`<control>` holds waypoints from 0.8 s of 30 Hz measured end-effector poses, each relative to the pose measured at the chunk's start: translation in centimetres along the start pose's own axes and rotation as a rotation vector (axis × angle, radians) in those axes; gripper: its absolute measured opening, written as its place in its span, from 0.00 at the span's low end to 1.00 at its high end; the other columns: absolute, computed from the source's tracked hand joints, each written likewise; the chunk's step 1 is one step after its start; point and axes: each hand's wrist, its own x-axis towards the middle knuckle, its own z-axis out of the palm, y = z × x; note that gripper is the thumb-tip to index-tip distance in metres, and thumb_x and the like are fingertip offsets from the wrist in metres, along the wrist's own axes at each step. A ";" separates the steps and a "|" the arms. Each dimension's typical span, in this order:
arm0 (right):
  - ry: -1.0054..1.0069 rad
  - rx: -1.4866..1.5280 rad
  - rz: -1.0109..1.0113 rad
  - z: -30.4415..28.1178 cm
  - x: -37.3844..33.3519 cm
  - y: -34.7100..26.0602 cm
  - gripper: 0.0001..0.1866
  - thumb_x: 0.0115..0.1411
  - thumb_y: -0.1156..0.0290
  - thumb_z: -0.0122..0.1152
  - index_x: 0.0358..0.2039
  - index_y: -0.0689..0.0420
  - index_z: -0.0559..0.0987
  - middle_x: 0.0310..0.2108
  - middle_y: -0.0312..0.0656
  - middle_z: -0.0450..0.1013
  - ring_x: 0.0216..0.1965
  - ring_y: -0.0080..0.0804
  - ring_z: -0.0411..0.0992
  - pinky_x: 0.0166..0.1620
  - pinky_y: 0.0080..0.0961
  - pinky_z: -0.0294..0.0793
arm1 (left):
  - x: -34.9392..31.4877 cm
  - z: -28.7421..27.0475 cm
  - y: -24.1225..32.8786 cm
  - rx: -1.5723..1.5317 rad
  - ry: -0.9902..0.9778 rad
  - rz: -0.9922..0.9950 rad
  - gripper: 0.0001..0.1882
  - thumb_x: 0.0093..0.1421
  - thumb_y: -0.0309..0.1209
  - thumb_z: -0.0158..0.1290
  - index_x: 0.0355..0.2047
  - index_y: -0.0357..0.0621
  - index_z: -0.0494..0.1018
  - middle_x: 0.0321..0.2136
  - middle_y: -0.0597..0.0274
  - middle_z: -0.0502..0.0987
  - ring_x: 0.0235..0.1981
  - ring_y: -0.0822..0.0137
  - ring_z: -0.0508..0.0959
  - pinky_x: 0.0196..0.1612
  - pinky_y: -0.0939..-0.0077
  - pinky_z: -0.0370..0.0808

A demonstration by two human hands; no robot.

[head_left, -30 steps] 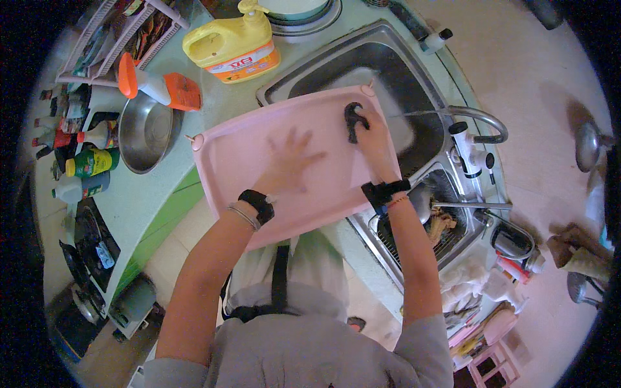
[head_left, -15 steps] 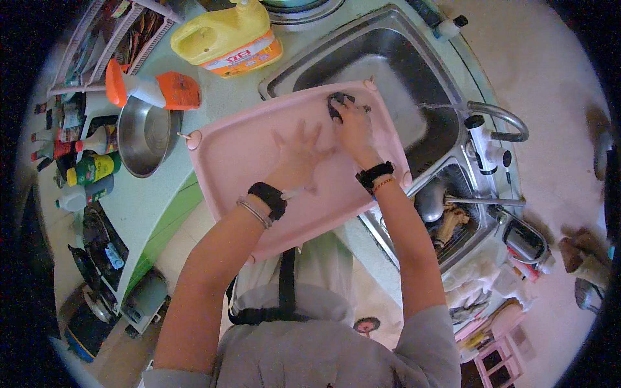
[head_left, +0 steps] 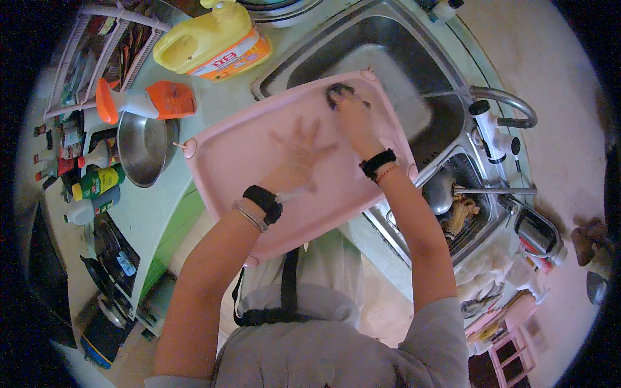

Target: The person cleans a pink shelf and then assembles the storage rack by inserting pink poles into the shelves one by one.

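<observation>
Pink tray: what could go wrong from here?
The pink tray might slide: its right end appears over the sink, and the left hand is spread, not clasping it.
The dark wad under the right hand may slip off that end.
The tray's left corner looks near the metal bowl and could bump it.

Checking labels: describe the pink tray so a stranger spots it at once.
Find the steel sink; in view, the pink tray overlaps its lower left side. The left hand is spread over it, and the right hand has a dark wad on it. Unlike the slatted rack at upper left, it's one broad, solid, rimmed panel.
</observation>
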 end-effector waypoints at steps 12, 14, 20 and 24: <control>0.016 -0.146 -0.036 -1.3 0.5 3.6 0.10 0.54 0.75 0.46 0.33 0.58 0.76 0.40 0.47 0.71 0.44 0.41 0.68 0.44 0.35 0.70 | -0.7 -0.4 0.0 -0.027 -0.020 0.005 0.57 0.26 0.48 0.67 0.60 0.73 0.51 0.63 0.50 0.35 0.61 0.36 0.34 0.41 0.15 0.44; -0.001 -0.079 -0.052 -1.6 0.2 4.2 0.10 0.54 0.75 0.46 0.34 0.59 0.75 0.40 0.47 0.70 0.44 0.43 0.68 0.44 0.36 0.70 | -0.6 -0.3 -0.1 -0.047 0.041 0.015 0.57 0.26 0.48 0.67 0.60 0.73 0.51 0.63 0.50 0.34 0.62 0.36 0.33 0.41 0.15 0.44; 0.011 -0.074 -0.068 -0.8 -2.1 7.1 0.08 0.53 0.76 0.46 0.33 0.57 0.73 0.34 0.46 0.70 0.36 0.44 0.70 0.37 0.37 0.71 | -0.4 0.1 -0.1 -0.083 0.021 -0.003 0.54 0.27 0.50 0.66 0.59 0.72 0.54 0.63 0.50 0.37 0.62 0.39 0.35 0.42 0.15 0.41; 0.033 -0.285 -0.134 -2.1 -4.9 7.9 0.06 0.52 0.76 0.48 0.30 0.57 0.73 0.29 0.46 0.72 0.29 0.44 0.72 0.32 0.36 0.72 | -0.1 0.6 0.1 -0.068 0.055 0.001 0.54 0.27 0.49 0.66 0.59 0.72 0.54 0.63 0.50 0.36 0.62 0.38 0.34 0.41 0.14 0.40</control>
